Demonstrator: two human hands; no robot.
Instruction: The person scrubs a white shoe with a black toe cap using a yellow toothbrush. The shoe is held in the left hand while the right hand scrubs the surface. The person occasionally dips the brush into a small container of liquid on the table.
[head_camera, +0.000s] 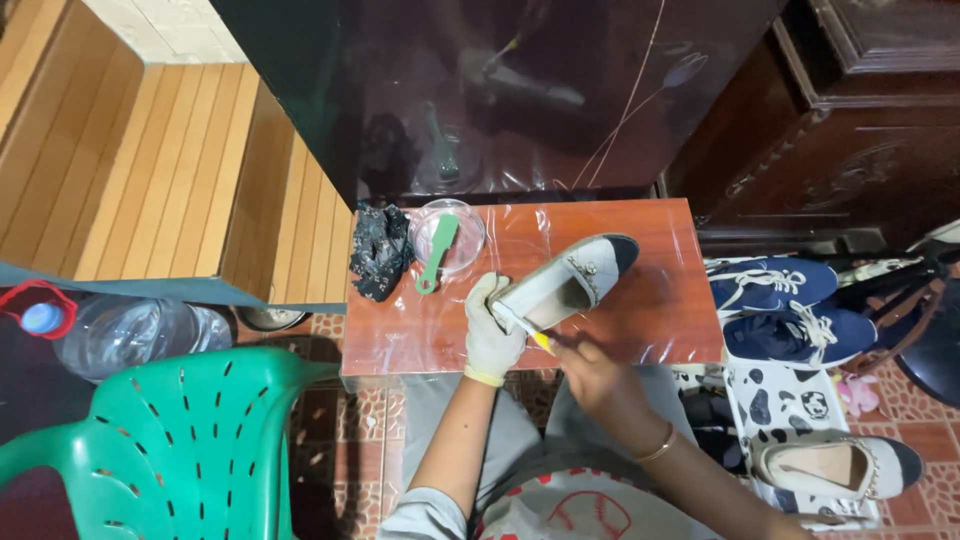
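Cream slip-on shoe (565, 283) with black toe cap and small metal trim, held tilted above the bench's near edge, toe toward the far right corner, heel gripped. Slim yellow-tipped tool (541, 342) touching the heel, mostly hidden.
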